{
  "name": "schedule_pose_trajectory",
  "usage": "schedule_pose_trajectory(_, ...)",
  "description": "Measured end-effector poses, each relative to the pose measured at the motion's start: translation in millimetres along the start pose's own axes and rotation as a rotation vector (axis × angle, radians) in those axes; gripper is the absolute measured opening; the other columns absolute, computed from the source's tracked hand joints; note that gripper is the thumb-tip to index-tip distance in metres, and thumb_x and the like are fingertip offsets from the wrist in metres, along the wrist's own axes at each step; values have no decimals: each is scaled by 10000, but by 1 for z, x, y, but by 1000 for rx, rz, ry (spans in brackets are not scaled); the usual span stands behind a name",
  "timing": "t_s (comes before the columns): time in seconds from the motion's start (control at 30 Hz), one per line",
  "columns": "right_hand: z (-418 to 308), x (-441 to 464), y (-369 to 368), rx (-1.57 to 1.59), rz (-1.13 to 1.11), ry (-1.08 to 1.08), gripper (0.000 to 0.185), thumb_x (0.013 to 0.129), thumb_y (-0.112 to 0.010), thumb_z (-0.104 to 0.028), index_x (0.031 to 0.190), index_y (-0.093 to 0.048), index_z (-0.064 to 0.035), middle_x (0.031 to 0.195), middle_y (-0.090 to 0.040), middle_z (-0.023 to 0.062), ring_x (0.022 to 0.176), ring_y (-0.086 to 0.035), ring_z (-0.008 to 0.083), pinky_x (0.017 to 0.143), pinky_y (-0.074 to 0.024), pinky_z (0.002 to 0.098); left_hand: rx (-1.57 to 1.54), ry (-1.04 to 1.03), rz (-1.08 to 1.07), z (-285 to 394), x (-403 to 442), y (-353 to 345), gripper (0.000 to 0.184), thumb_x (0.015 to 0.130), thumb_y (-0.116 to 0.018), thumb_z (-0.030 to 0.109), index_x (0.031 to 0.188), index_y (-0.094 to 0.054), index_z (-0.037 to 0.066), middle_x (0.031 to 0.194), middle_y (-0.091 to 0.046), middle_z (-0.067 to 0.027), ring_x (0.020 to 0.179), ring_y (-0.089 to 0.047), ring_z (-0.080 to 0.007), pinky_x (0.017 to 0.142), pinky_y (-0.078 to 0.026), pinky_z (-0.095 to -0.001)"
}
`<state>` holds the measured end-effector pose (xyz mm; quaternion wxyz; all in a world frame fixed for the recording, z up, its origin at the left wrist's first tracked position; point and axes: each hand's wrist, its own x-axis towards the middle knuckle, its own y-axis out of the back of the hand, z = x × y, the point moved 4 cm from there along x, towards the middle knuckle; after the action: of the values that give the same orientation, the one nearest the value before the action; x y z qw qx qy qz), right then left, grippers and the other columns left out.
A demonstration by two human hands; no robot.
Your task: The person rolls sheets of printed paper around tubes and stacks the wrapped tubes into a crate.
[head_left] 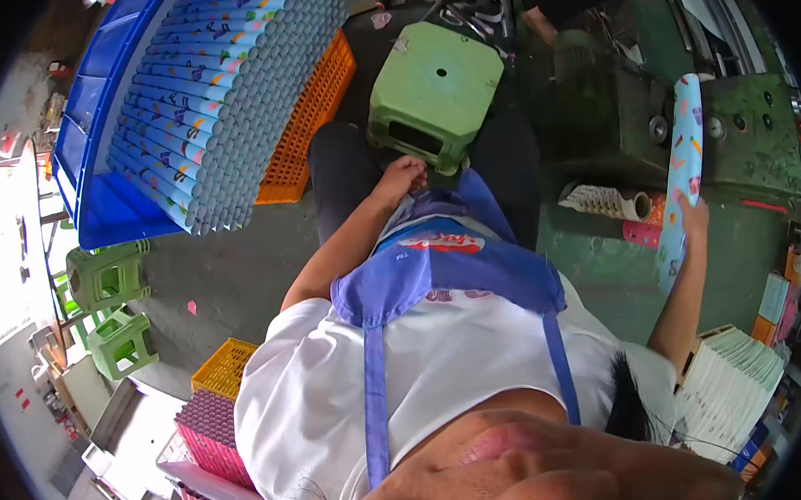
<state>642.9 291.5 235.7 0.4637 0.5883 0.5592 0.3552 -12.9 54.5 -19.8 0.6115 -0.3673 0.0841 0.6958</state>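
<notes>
One blue crate (pixel 128 212) is sitting at ten o'clock with uncountably many patterned tubes (pixel 164 127), one orange crate (pixel 290 170) at eleven, one yellow crate (pixel 220 367) at eight, one green stool (pixel 440 73) at twelve, at least two other stools (pixel 120 345) near nine, and one right hand (pixel 692 218) is holding one loose tube (pixel 681 155) toward three.

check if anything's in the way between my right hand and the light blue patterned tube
Nothing visible is in the way: the right hand is already on the light blue patterned tube, holding it directly, a little below its middle in the picture.
</notes>
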Motion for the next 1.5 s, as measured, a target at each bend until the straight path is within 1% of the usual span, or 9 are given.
schedule_pose_trajectory(0.1, -43, -97, -23, 185, 274, 161, 462, 936, -697, -360, 1204, -659, 15, 1084, -703, 156, 964, -671, 242, 865, -508, 366, 41, -39, -14, 7, 0, -3, 142, 1008, -603, 168, 1102, -634, 66, 908, -675, -51, 783, -670, -152, 690, -525, -266)
schedule_pose_trajectory(0.2, -153, -131, -25, 272, 210, 153, 439, 933, -719, -356, 1195, -667, -8, 1104, -707, 139, 987, -662, 222, 885, -499, 360, 100, -40, -21, 10, -6, -4, 145, 1006, -608, 166, 1101, -640, 61, 912, -676, -49, 799, -668, -148, 702, -525, -268)
schedule_pose_trajectory(0.43, -380, -75, -121, 1090, 126, 534, 389, 819, -861, -332, 966, -679, -22, 819, -691, 43, 727, -614, 125, 692, -507, 305, 207, -229, -33, 22, -18, -14, 148, 1003, -595, 135, 1094, -649, 32, 886, -667, -39, 800, -643, -135, 740, -514, -264)
schedule_pose_trajectory(0.53, -443, -25, -214, 1289, 188, 585, 227, 891, -756, -127, 1046, -682, 22, 877, -676, 75, 785, -617, 132, 683, -489, 327, 266, -211, 47, 15, -23, -3, 144, 1005, -585, 123, 1090, -648, 24, 881, -661, -34, 792, -629, -131, 745, -507, -264)
schedule_pose_trajectory(0.6, -476, -20, -234, 1373, 101, 548, 316, 846, -817, -175, 1028, -671, 39, 903, -709, 62, 836, -625, 110, 708, -507, 327, 291, -188, 101, 12, -31, 4, 143, 1007, -580, 117, 1087, -647, 20, 878, -658, -31, 788, -622, -129, 748, -503, -264)
schedule_pose_trajectory(0.9, -498, 5, -336, 1367, -173, 342, 295, 860, -808, -166, 1038, -674, 28, 899, -706, 71, 821, -643, 141, 725, -512, 342, 76, -82, 206, 19, -33, 4, 143, 1015, -571, 112, 1093, -646, 19, 880, -631, -13, 803, -581, -107, 772, -472, -251)
schedule_pose_trajectory(1.13, -498, -8, -339, 1278, -94, 548, 326, 862, -814, -162, 1093, -678, 22, 967, -729, 99, 898, -693, 197, 778, -534, 371, 74, -48, 212, 25, -32, 0, 140, 1019, -575, 117, 1096, -647, 26, 887, -628, -1, 817, -577, -99, 772, -467, -247)
schedule_pose_trajectory(1.43, -492, -16, -341, 1336, -84, 499, 382, 874, -807, -154, 1180, -660, 21, 1051, -736, 102, 956, -693, 191, 803, -531, 372, 371, -351, 216, 104, -38, -1, 149, 1011, -584, 87, 1124, -657, 21, 930, -649, -13, 868, -610, -107, 821, -495, -262)
schedule_pose_trajectory(1.5, -494, -16, -334, 1334, -49, 544, 318, 891, -808, -239, 1091, -710, -11, 951, -736, 30, 871, -670, 111, 765, -529, 310, 483, -482, 344, 161, -41, -4, 146, 999, -595, 63, 1121, -660, 15, 961, -666, -32, 902, -628, -119, 852, -503, -265)
